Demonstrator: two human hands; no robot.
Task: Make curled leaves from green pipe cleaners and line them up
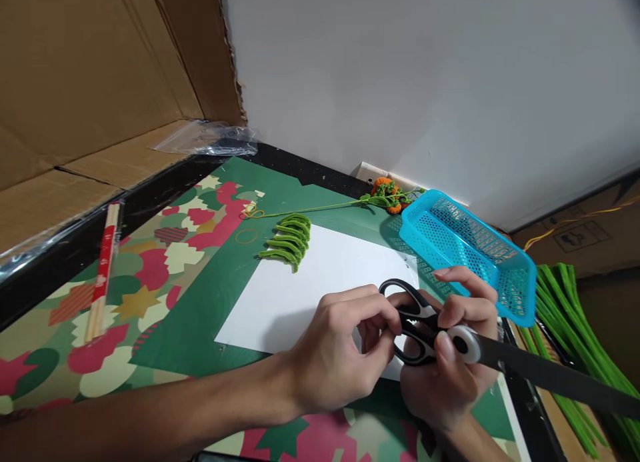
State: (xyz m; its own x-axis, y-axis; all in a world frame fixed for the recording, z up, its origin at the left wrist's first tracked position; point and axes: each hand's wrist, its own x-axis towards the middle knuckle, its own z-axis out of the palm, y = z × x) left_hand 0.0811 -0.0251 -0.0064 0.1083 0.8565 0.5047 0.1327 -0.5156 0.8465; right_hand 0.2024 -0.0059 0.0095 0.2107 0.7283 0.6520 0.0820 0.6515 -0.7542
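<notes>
Two hands (345, 349) clasped on loop-handled scissors (470, 345), fuzzy green crescents (300, 234) across flat white paper's (280, 302) corner.

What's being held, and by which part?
The right hand holds scissors near where the handles meet; whether the left hand holds anything is unclear.
</notes>
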